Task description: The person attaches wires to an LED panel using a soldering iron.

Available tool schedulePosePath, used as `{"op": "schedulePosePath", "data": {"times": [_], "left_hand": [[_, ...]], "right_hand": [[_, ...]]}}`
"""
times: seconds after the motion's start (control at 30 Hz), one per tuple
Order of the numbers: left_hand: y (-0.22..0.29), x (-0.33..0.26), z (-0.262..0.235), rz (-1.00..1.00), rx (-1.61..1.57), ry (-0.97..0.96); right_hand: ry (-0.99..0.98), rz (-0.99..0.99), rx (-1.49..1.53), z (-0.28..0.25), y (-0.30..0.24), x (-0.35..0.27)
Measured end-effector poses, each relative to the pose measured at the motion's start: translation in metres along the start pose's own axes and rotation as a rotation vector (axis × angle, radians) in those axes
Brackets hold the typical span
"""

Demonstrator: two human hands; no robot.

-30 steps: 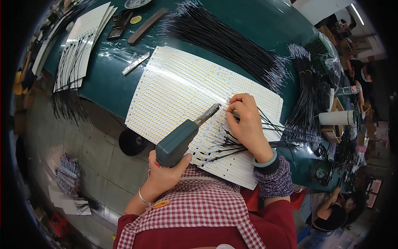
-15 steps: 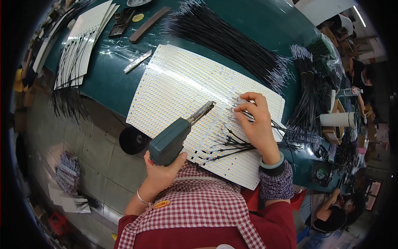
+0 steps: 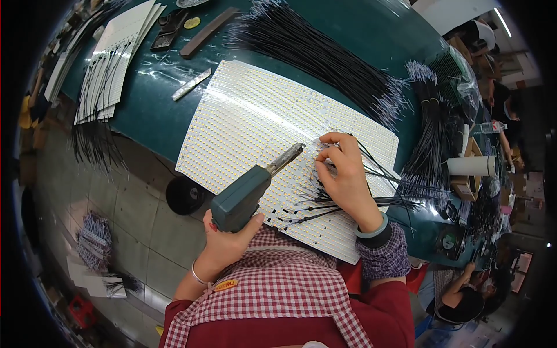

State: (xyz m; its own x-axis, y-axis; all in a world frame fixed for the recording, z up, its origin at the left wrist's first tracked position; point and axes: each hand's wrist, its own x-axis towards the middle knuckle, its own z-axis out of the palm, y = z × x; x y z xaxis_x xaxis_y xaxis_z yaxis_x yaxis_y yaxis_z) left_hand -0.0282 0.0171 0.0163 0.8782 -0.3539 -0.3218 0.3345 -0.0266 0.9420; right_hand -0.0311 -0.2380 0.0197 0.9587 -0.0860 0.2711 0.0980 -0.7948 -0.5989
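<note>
My left hand (image 3: 230, 242) is closed round the handle of a dark green soldering gun (image 3: 240, 197). Its metal tip points up and right over a white LED board (image 3: 246, 107) and is close to my right fingertips. My right hand (image 3: 347, 180) pinches a thin black wire (image 3: 376, 167) by its end near the board's middle; the fingers partly hide that end. Several black wires (image 3: 325, 209) lie across the board's lower part below my right hand, their light ends pointing left.
A large bundle of black wires (image 3: 313, 52) lies behind the board, another bundle (image 3: 428, 127) at the right. Wired white boards (image 3: 119, 52) are stacked at the far left. A metal bar (image 3: 208, 32), a silver strip (image 3: 192, 84) and a white roll (image 3: 473, 167) also lie about.
My right hand has moved a little left, bringing its pinched fingers near the soldering gun's tip. The soldering gun has shifted slightly to the right.
</note>
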Motion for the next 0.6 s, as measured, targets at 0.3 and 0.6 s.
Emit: {"op": "schedulePosePath", "data": {"times": [0.3, 0.6], "left_hand": [[-0.009, -0.003, 0.001, 0.092, 0.058, -0.025], [-0.018, 0.001, -0.002, 0.183, 0.198, -0.030]], "right_hand": [[-0.013, -0.031, -0.070, 0.001, -0.002, 0.003], [-0.022, -0.082, -0.079, 0.002, 0.000, 0.010]]}}
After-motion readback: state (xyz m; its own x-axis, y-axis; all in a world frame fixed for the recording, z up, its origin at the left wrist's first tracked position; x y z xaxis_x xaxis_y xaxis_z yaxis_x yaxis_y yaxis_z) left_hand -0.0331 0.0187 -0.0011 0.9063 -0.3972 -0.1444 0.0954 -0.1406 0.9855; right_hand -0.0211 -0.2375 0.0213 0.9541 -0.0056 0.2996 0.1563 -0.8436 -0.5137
